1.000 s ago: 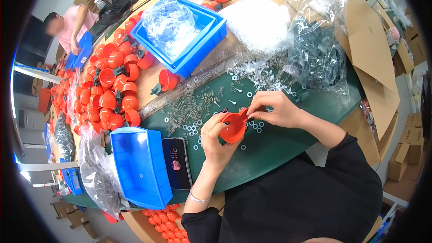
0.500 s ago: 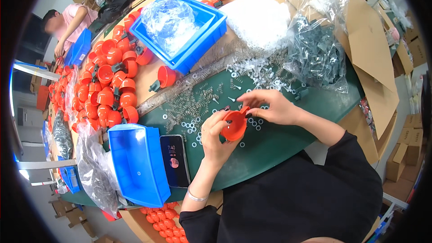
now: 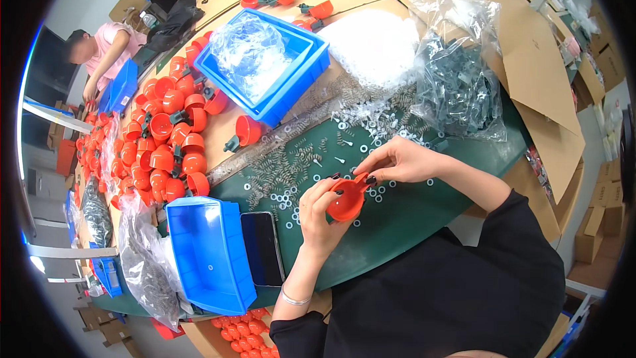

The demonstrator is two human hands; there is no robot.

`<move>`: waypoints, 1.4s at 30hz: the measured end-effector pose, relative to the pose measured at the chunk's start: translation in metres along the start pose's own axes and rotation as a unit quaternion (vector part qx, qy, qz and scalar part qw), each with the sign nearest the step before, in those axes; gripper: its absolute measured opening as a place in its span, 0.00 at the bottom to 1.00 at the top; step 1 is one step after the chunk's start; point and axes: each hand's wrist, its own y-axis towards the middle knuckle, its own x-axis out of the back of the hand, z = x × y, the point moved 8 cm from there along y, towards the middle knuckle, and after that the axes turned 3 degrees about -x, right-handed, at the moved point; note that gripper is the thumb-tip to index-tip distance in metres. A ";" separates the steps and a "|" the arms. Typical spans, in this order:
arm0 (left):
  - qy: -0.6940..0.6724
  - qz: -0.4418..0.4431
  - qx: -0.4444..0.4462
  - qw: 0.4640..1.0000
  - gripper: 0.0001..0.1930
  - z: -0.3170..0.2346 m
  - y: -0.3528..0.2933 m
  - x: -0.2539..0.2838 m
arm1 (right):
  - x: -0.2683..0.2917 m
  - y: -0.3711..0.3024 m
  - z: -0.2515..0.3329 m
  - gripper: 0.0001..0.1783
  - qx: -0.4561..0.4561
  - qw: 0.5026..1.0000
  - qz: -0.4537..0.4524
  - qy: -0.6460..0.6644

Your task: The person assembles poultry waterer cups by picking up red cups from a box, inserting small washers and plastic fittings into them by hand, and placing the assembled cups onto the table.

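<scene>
My left hand (image 3: 318, 215) is closed round a small red plastic cup (image 3: 344, 204), its thumb and fingers on the rim and side. The cup's hollow faces up toward me. With thumb and forefinger my right hand (image 3: 401, 162) pinches the narrow red stem at the cup's upper right; any small part between these fingertips is hidden. Beneath and beyond my hands, white washers (image 3: 285, 197), metal springs (image 3: 271, 167) and small white pins (image 3: 339, 160) lie scattered on the green table (image 3: 371, 245).
Left of my hands are a dark phone (image 3: 262, 248) and a blue bin (image 3: 205, 252). Red cups with dark green fittings (image 3: 165, 126) are heaped beyond. Farther back stand stacked blue trays (image 3: 265, 66), a white pile (image 3: 374, 40) and a bag of green parts (image 3: 460, 86). Two people work at far left.
My right hand has shifted slightly along the stem, and the cup has tilted a little. The phone's screen has gone dark. The whole view has shifted slightly.
</scene>
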 end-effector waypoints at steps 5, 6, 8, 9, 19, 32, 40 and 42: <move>0.038 0.013 -0.028 0.999 0.36 -0.004 0.002 0.002 | -0.010 -0.001 0.015 0.12 0.070 0.982 -0.058 -0.167; 0.041 0.007 -0.025 0.999 0.36 -0.004 0.003 0.003 | -0.009 0.000 0.015 0.12 0.071 0.984 -0.068 -0.151; 0.044 -0.001 -0.023 0.999 0.35 -0.003 0.004 0.005 | -0.005 0.003 0.016 0.13 0.085 0.987 -0.075 -0.110; 0.024 -0.013 0.006 1.000 0.35 0.001 0.004 0.005 | 0.000 0.008 0.020 0.11 0.105 0.982 -0.079 -0.134; 0.005 -0.030 0.038 0.999 0.35 0.003 0.000 0.005 | 0.014 0.037 0.007 0.05 0.170 0.719 -0.275 -0.616; -0.008 -0.016 0.078 0.997 0.35 0.010 0.000 0.002 | 0.011 0.008 0.022 0.10 0.247 0.789 -0.241 -0.508; -0.035 -0.013 0.103 0.994 0.32 0.012 -0.001 -0.001 | 0.009 0.015 0.012 0.04 0.220 0.772 -0.202 -0.561; -0.035 -0.012 0.103 0.994 0.32 0.013 -0.002 -0.001 | 0.006 0.015 0.015 0.05 0.220 0.767 -0.197 -0.570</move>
